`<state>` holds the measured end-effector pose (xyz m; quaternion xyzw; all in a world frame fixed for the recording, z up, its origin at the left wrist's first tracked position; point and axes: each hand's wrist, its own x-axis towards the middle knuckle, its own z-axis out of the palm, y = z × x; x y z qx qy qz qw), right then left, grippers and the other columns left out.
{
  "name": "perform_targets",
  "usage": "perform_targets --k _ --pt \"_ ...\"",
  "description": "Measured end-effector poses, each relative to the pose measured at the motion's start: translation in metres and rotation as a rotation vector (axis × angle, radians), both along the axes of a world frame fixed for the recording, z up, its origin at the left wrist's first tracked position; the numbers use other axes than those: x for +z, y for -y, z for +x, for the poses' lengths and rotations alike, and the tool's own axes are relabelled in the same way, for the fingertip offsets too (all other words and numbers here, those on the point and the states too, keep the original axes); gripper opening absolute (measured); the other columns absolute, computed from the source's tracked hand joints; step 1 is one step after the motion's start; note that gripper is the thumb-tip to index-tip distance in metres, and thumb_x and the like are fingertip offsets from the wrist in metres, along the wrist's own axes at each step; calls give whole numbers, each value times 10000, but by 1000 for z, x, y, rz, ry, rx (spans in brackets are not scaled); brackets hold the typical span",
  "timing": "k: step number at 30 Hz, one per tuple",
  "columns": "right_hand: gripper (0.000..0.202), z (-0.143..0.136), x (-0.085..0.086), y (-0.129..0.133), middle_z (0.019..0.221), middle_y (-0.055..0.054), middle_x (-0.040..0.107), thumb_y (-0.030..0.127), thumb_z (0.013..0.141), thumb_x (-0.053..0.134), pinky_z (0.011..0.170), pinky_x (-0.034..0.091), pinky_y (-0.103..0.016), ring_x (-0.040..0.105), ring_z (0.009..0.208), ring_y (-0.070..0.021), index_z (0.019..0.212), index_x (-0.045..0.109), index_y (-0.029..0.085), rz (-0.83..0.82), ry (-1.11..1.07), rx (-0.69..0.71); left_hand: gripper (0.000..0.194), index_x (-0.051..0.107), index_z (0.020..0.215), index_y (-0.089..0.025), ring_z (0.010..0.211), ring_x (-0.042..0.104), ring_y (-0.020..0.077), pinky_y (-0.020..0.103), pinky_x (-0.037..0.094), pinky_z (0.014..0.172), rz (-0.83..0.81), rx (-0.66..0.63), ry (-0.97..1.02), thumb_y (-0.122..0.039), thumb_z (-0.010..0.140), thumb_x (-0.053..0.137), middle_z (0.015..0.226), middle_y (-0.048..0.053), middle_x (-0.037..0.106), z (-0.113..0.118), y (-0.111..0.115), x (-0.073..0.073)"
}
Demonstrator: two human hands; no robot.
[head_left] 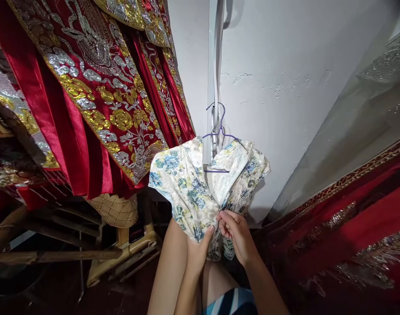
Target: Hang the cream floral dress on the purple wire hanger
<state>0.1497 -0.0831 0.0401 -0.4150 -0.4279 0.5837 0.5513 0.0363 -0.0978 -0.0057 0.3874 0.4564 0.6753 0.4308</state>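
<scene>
A short-sleeved cream blouse with blue and yellow flowers (190, 183) is on a thin purple hanger (221, 131), its neck open over the hanger's lower bar. My right hand (234, 229) pinches the front edge of the blouse at the bottom of the neck opening. Lower and to the left, my left hand (201, 245) grips the blouse's front, its thumb on top and the other fingers hidden by cloth. Both hands are close together above my knees. Whether a button or other fastener lies between the right fingertips is too small to tell.
Red garments with gold and silver sequins (121, 118) hang at the left. Below them are a bamboo chair (134, 249) and bamboo poles (58, 256). A white wall (268, 87) with flaking paint stands behind. Plastic-covered red garments (357, 210) hang at the right.
</scene>
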Motion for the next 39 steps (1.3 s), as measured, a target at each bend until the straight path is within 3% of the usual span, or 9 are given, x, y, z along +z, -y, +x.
perform_targets --k 4,9,13,15,18,21,29,32,39 --pt "374 -1 3 -1 499 36 478 514 832 685 491 283 -237 367 475 -82 695 618 173 -8 -34 6 576 672 1210 -138 1251 600 336 458 423 1123 -14 31 2 -446 740 799 1257 140 688 -2 3 2" --pt "399 1 6 2 463 46 443 547 786 712 481 272 -240 332 460 -78 667 631 174 -7 -58 -71 547 666 1188 -127 1181 625 319 435 478 1041 -82 89 -11 -475 779 771 1153 137 703 -26 -3 -1" --pt "403 2 6 3 445 49 431 544 786 711 473 247 -245 302 448 -75 648 625 176 -9 -58 -75 582 555 1314 -226 1112 595 206 316 483 967 216 523 -64 -355 795 784 1216 79 601 -41 -10 10" --pt "388 2 7 4 445 48 437 523 803 701 476 247 -247 315 448 -76 648 622 176 -6 -57 -51 485 581 1250 -237 1047 581 177 291 480 930 348 599 -210 -273 805 774 1155 59 581 -39 -9 20" --pt "376 0 9 7 454 43 460 508 823 686 483 264 -243 347 450 -78 659 613 177 -10 -68 -19 247 641 1095 -223 994 584 186 304 485 890 398 267 -521 -206 857 704 1052 54 602 -26 -6 32" --pt "386 0 10 10 464 39 482 516 839 673 480 274 -237 364 452 -79 673 599 176 -10 -58 -3 217 626 1100 -217 1023 586 205 317 492 863 376 23 -638 -171 888 643 1084 73 608 -12 -10 38" --pt "390 7 15 11 438 37 506 517 878 633 466 284 -231 354 415 -75 691 613 176 3 4 35 65 592 992 -206 955 574 182 295 449 838 378 -203 -628 -198 967 533 998 56 597 -4 -25 45" --pt "396 9 18 13 418 35 502 514 875 635 450 276 -230 341 397 -74 677 635 172 -4 14 40 121 571 913 -195 875 562 167 280 434 785 367 -288 -575 -227 996 489 912 39 574 -1 -22 42" --pt "345 16 18 9 437 31 513 487 806 714 446 240 -234 338 397 -70 725 713 153 -33 9 19 211 571 854 -182 826 568 173 287 418 765 336 -256 -570 -283 1011 472 847 41 587 2 -14 31"
